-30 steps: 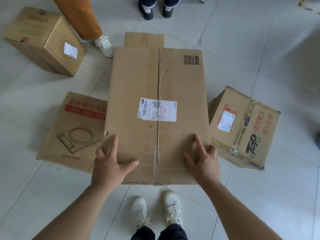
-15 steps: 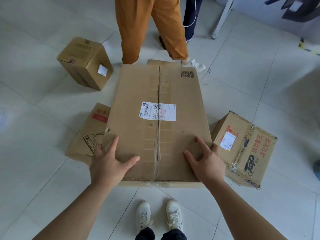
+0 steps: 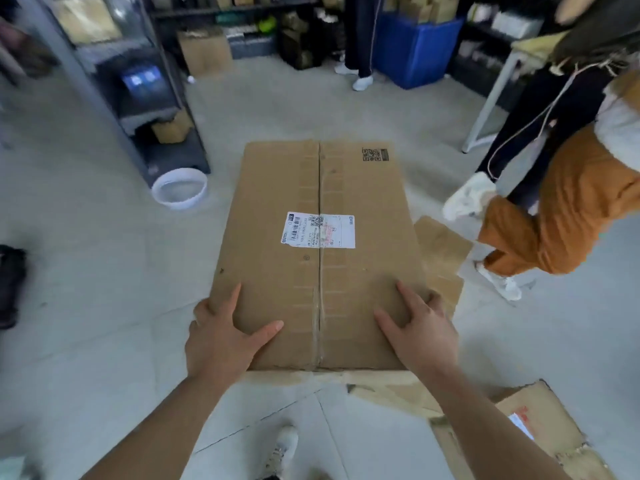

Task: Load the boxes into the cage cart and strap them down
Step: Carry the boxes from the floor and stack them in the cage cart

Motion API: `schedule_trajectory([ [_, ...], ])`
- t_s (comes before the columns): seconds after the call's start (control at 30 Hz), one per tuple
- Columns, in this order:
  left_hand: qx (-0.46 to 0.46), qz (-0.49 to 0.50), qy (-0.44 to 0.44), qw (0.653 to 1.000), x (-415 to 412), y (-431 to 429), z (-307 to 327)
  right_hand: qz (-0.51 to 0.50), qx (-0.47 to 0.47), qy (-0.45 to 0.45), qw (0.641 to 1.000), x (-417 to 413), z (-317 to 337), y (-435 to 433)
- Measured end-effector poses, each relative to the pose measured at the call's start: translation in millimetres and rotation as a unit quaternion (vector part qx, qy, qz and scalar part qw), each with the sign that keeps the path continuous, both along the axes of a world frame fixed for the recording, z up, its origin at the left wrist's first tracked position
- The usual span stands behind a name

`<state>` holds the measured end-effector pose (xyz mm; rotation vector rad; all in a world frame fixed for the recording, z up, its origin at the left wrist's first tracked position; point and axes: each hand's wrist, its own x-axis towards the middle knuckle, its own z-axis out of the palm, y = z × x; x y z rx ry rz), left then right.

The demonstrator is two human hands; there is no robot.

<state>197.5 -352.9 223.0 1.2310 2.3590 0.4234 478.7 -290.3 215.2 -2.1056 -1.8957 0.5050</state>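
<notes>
One box [image 3: 318, 254] hangs over pale tiled floor [image 3: 86, 289], shelving [image 3: 145, 64] behind.

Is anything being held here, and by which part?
Yes: the large brown cardboard box, gripped at its near end, left hand on the near-left corner, right hand on the near-right corner, fingers over the side edges.

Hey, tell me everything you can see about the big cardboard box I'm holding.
The large cardboard box is plain brown corrugated card, long and flat-topped, with its long side pointing away from you. A clear tape seam runs down the middle, crossed by a white shipping label. A printed QR code sits at the far right corner. It looks closed and lifted off the floor. Your left hand and right hand grip its near corners.
</notes>
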Motion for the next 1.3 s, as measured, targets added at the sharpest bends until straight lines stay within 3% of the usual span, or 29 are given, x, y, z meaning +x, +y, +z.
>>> schedule_trajectory([
  [0.23, 0.043, 0.173, 0.021, 0.984, -37, -107, 36, 0.171, 0.022, 0.053, 0.984, -75, 44, -16],
  [0.47, 0.074, 0.331, 0.037, 0.940, -77, -227, 62, 0.336, 0.056, 0.052, 0.939, -177, 77, -63],
  [0.87, 0.119, 0.561, 0.078, 0.816, -115, -464, 109, 0.562, 0.065, 0.118, 0.816, -354, 130, -242],
  [1.3, 0.096, 0.716, 0.141, 0.677, -150, -719, 153, 0.721, 0.058, 0.162, 0.672, -512, 163, -503],
])
